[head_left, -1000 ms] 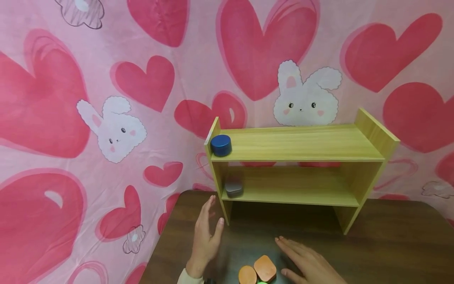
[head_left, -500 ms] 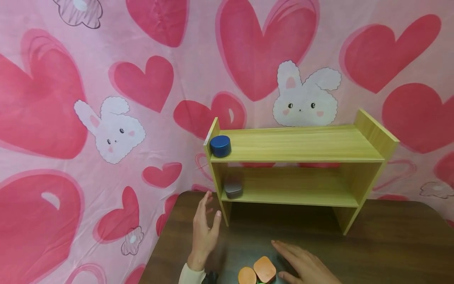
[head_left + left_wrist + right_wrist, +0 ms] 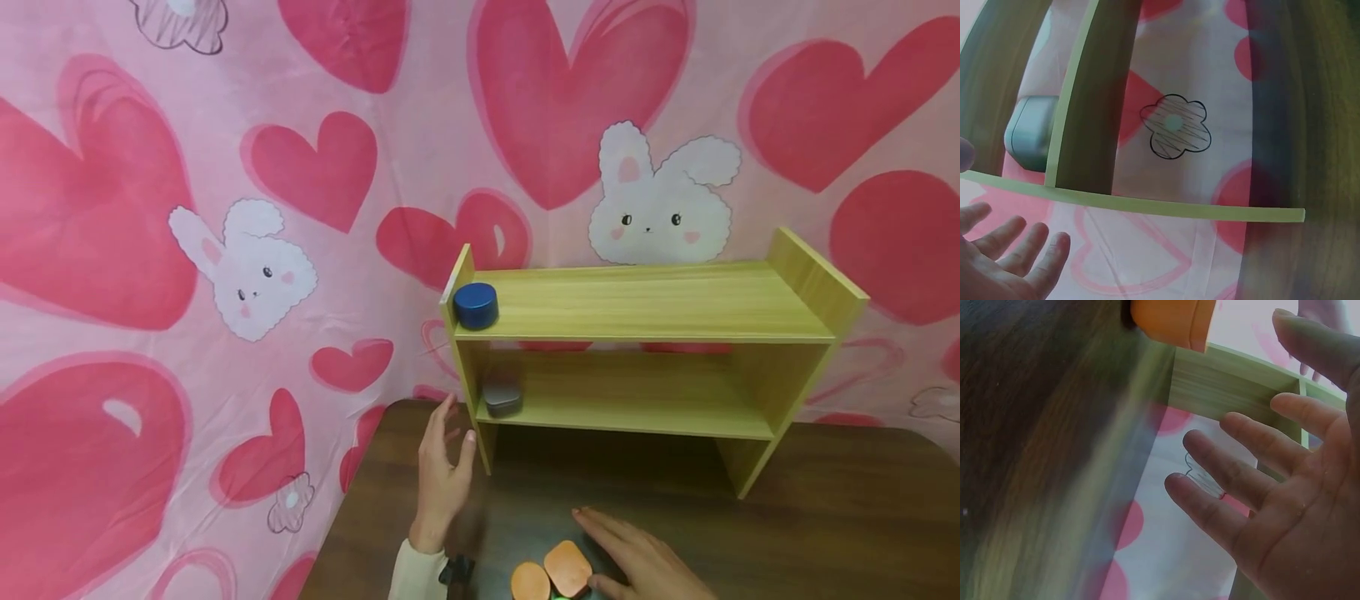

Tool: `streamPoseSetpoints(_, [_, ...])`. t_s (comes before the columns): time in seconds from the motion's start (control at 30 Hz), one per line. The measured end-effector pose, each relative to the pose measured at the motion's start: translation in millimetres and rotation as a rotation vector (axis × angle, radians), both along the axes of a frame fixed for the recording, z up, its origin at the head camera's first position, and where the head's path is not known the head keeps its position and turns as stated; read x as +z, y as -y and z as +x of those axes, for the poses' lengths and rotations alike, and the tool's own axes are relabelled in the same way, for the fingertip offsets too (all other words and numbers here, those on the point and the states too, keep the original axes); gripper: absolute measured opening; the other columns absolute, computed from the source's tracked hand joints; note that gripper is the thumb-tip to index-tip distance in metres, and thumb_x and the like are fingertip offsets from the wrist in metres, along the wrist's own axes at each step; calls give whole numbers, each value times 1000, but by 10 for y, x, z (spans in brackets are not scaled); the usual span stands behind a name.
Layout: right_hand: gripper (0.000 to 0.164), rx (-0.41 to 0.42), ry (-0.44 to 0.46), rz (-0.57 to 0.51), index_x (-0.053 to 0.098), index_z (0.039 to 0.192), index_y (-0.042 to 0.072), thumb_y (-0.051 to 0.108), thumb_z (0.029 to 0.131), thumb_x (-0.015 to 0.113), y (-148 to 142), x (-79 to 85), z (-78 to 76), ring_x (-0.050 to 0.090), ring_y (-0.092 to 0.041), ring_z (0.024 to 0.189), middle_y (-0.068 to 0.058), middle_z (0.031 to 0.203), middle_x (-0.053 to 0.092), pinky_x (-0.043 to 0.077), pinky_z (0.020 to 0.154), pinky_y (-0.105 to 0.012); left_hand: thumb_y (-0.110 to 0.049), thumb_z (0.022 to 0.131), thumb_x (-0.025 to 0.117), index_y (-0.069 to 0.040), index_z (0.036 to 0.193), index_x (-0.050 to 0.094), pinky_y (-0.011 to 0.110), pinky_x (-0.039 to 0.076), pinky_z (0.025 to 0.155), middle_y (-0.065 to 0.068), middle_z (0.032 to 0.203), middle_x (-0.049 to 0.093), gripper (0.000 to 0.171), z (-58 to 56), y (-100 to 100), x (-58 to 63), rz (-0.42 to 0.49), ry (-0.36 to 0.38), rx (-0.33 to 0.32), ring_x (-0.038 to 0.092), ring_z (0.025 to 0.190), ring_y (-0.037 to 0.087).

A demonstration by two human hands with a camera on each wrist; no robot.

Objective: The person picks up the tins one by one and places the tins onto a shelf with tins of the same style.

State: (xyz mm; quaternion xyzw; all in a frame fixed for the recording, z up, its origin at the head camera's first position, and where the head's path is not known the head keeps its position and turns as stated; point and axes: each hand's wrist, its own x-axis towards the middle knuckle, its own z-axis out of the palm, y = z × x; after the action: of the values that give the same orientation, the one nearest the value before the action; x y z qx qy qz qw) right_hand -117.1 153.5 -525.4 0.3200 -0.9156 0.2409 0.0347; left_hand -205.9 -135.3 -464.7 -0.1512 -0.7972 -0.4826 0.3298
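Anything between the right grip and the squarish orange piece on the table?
Nothing visible: the right grip is close beside the squarish orange piece, though contact can't be told. The round orange piece sits to its left, on the side away from that grip.

Creased pink backdrop (image 3: 431, 125) w/ red hearts (image 3: 573, 108) & white bunnies (image 3: 663, 200) hangs far & left. Dk-brown wood-grain table (image 3: 847, 517) below; 2-tier pale-wood shelf unit (image 3: 645, 300) on its far side, dk shadow underneath.

Orange on the rounded-square tin (image 3: 567, 569), orange on the round tin (image 3: 530, 582), blue tin (image 3: 476, 306), grey tin (image 3: 504, 400), yellow wood-grain shelf (image 3: 645, 296), brown wood-grain table (image 3: 847, 500), pink backdrop (image 3: 420, 167) splashed with red hearts (image 3: 577, 100)!
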Motion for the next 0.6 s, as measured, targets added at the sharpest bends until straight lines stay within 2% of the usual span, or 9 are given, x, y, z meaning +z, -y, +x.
streamPoseSetpoints(0.1, [66,8,16,-7,27,152,32,47,94,55,13,-29,-20,57,-23,125,-1,150,48,56,84,-33,4,87,63,-7,142,44,49,56,85,12,138,56,59,-107,2,-113,35,2,-12,56,121,29])
streamPoseSetpoints(0.23, [72,32,33,-42,27,153,31,43,91,62,26,-73,-44,57,-24,125,-3,150,47,56,83,-32,-1,88,64,-13,142,45,42,57,85,6,139,56,58,-177,-19,-190,53,15,-21,56,123,26])
streamPoseSetpoints(0.4, [76,29,60,-66,28,152,33,41,87,67,41,-115,-65,58,-23,124,0,149,49,55,84,-31,-9,90,64,-19,141,46,46,56,87,2,136,57,55,-240,-51,-177,56,42,-29,56,122,22])
streamPoseSetpoints(0.6, [70,-56,196,-102,33,149,37,49,87,65,81,-107,14,54,-22,127,9,150,46,53,86,-35,-2,88,64,-16,141,47,51,55,89,4,133,59,57,-310,-70,-117,81,32,-14,58,120,23])
